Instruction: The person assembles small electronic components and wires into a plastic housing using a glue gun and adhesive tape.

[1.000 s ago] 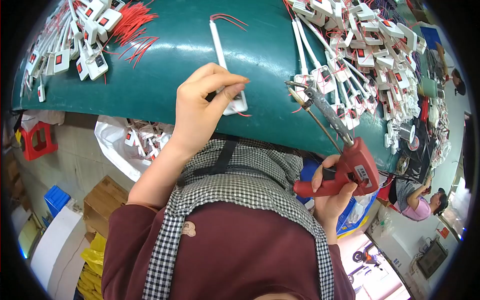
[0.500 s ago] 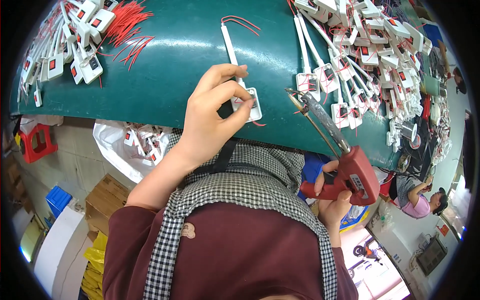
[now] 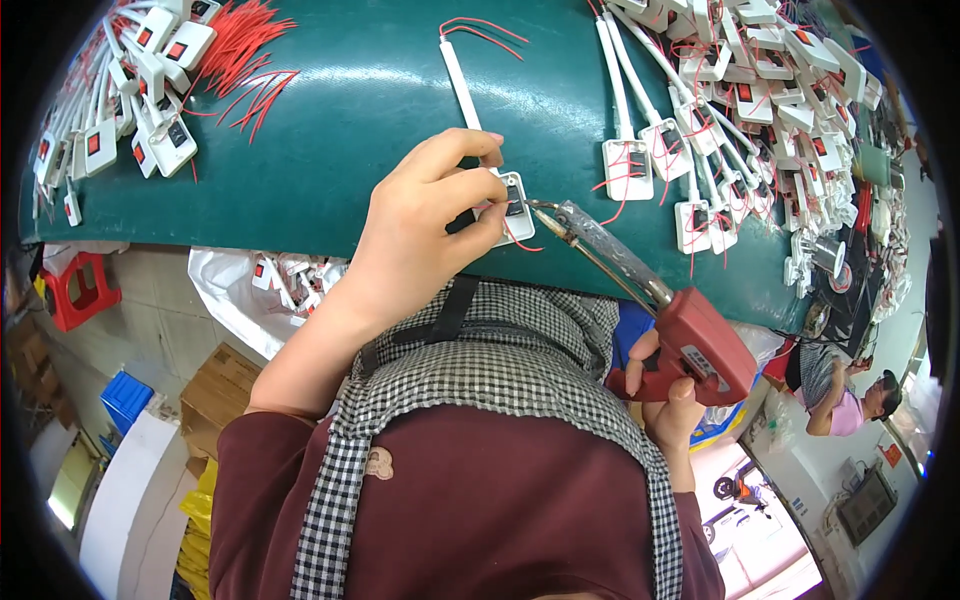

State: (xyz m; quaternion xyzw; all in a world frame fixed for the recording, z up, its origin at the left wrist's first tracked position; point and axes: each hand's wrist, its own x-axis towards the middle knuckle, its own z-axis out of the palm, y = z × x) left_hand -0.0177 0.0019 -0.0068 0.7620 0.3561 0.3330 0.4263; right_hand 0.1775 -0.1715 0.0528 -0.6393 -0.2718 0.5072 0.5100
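- A white switch box [image 3: 518, 225], used here as the landmark, was laid open on the green table [image 3: 300, 205], near the table's close edge.
- A white tube [image 3: 458, 85] was joined to the box's far end, and two red wires [image 3: 485, 30] were bent out of the tube's tip, beyond the box.
- The left hand [image 3: 425, 205] was placed at the box's left side, with thumb and forefinger curled at its edge; whether a wire was pinched between them could not be told.
- The right hand [image 3: 670, 415] was clamped around the handle of a red soldering gun [image 3: 705, 345], to the right of the box and nearer the body.
- The gun's tip was pointed at the box's right edge; whether it was touching could not be told.
- The two hands were held apart.
- Wired white boxes [image 3: 628, 172] were spread to the right of the box, with a large pile [image 3: 770, 100] heaped beyond them.
- Loose red wires [image 3: 240, 45] were bunched far to the left of the box, beside more white switch pieces [image 3: 165, 145].
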